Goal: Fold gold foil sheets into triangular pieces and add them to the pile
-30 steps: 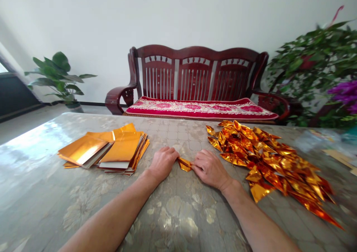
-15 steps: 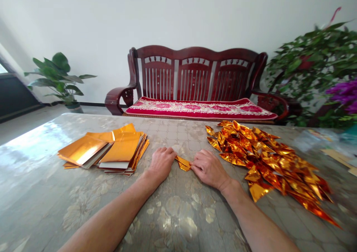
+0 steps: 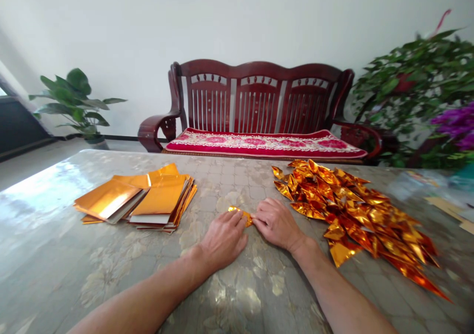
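A small folded piece of gold foil paper point(image 3: 249, 220) lies on the table between my hands, partly covered by fingers. My left hand point(image 3: 225, 238) rests over it with the fingers stretched out, pressing it down flat. At the paper's right end, my right hand point(image 3: 277, 223) has closed its thumb and fingertips on the tip. To the left sits a stack of flat gold foil sheets point(image 3: 159, 196) with pale undersides. A heap of folded, pointed gold foil pieces point(image 3: 344, 205) spreads out on the right.
The table point(image 3: 122, 284) has a glossy, flower-patterned cover. Clear plastic bags point(image 3: 414, 183) and tan card pieces point(image 3: 444, 209) lie at its right side. Behind it stands a dark red wooden bench point(image 3: 255, 97), with potted plants point(image 3: 79, 107) on either side.
My left hand has gone from pinching the paper's left end to lying across it, moving right and nearer. My right hand keeps its grip on the right tip.
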A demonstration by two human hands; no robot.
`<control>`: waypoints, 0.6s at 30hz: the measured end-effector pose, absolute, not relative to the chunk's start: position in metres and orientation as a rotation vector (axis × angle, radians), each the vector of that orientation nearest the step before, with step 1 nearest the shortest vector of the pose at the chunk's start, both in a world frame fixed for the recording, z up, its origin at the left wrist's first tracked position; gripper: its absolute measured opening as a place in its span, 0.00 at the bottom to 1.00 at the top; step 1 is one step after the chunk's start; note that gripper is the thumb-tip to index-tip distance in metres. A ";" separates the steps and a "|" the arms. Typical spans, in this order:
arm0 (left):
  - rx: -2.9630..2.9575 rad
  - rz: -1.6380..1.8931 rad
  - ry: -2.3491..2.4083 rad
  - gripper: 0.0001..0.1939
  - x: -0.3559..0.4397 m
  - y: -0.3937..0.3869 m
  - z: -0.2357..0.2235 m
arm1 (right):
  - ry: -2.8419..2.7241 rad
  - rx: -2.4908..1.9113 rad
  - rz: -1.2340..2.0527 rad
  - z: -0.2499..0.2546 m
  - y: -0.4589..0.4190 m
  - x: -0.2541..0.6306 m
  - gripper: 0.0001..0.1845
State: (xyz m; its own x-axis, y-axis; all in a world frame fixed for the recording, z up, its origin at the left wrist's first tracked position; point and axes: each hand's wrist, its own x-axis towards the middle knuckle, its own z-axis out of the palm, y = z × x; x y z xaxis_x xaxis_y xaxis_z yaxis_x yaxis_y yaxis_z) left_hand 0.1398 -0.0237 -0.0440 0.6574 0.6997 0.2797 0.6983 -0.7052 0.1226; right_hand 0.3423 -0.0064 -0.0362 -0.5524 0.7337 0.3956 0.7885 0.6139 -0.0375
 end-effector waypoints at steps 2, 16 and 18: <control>2.854 0.471 1.231 0.18 0.141 -0.025 -0.044 | -2.461 -1.215 -0.201 -0.037 -0.006 0.342 0.11; 2.885 0.413 1.206 0.25 0.137 -0.025 -0.038 | -2.181 -1.462 0.019 -0.047 -0.003 0.339 0.05; 2.896 0.409 1.192 0.24 0.137 -0.023 -0.039 | -2.166 -1.512 0.033 -0.045 -0.003 0.339 0.06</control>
State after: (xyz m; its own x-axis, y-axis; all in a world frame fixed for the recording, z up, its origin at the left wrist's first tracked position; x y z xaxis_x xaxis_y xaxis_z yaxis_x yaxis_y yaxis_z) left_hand 0.1370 -0.0229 -0.0387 0.6814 0.6900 0.2441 0.6944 -0.7149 0.0824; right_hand 0.3386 -0.0027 -0.0454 -0.2627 0.8870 0.3798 0.8750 0.3849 -0.2938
